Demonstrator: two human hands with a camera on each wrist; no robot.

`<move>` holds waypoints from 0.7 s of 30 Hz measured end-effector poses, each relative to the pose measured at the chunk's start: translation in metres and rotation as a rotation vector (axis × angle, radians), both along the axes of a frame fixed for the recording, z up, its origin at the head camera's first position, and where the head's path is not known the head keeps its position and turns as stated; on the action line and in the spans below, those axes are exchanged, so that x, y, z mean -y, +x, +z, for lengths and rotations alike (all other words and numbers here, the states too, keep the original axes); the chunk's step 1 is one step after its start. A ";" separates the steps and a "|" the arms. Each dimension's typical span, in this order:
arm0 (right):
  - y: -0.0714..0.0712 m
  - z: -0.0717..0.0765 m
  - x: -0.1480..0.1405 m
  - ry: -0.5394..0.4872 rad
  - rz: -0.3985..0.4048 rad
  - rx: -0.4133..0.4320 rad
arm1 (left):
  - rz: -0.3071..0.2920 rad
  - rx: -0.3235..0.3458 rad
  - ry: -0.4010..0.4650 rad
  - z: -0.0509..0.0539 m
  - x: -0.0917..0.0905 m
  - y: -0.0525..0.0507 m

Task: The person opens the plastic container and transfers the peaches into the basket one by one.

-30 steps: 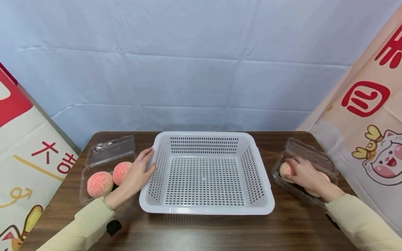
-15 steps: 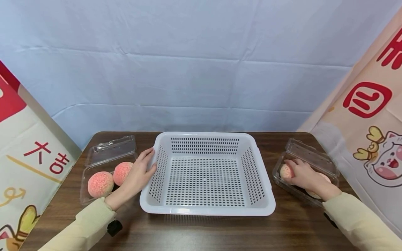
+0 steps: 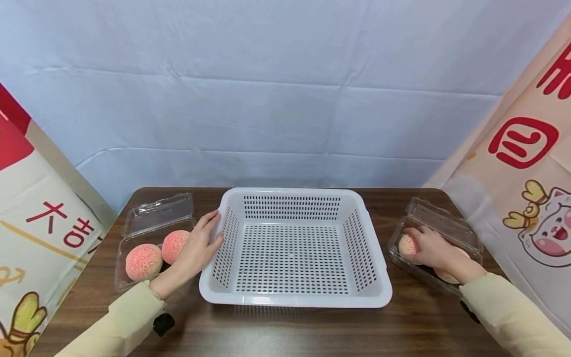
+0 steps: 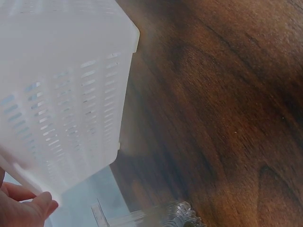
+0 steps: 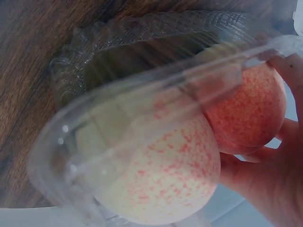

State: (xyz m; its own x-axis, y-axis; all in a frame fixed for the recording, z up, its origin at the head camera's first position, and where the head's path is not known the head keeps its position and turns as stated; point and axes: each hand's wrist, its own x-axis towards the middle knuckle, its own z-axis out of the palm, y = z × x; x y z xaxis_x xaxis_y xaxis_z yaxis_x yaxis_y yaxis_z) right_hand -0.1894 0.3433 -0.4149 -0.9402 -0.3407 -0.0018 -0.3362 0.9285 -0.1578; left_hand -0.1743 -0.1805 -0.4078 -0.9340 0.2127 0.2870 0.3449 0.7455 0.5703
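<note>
The right hand (image 3: 430, 248) is curling its fingers round a reddish peach (image 3: 407, 245), a paler peach (image 5: 170, 165) lying beside it in the first clear box (image 3: 441, 223), at three o'clock from the white basket (image 3: 294, 300). The left hand (image 3: 198, 248) is pinching the basket's nine-o'clock rim, its wrist partly covering one of two pink peaches (image 3: 143, 262) in the second clear box (image 3: 160, 213). Pale cloth (image 3: 285, 99) is hanging at twelve.

On the bench (image 3: 285, 337), a basket (image 3: 294, 300) is set in the middle, flanked by a left container (image 3: 119, 270) and a right container (image 3: 401, 263). Two peaches (image 3: 144, 262) are held side by side in the left one, two more peaches (image 3: 407, 245) in the right. Each lid (image 3: 160, 216) is positioned on its container's far side. Behind the bench a cloth (image 3: 285, 109) is hung.
</note>
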 end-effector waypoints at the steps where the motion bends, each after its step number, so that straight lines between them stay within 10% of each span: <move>1: 0.000 0.000 0.000 0.000 0.005 -0.009 | 0.002 0.000 0.000 0.000 0.000 0.000; 21: 0.000 0.014 -0.002 0.016 0.032 -0.030 | 0.006 -0.006 -0.001 -0.001 0.000 0.000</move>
State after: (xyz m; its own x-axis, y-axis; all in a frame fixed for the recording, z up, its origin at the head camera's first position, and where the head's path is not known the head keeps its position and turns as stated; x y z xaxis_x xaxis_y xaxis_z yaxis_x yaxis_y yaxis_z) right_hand -0.1899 0.3455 -0.4005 -0.9286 -0.3705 0.0209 -0.3699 0.9196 -0.1324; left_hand -0.1746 -0.1803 -0.4088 -0.9335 0.2077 0.2924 0.3441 0.7480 0.5675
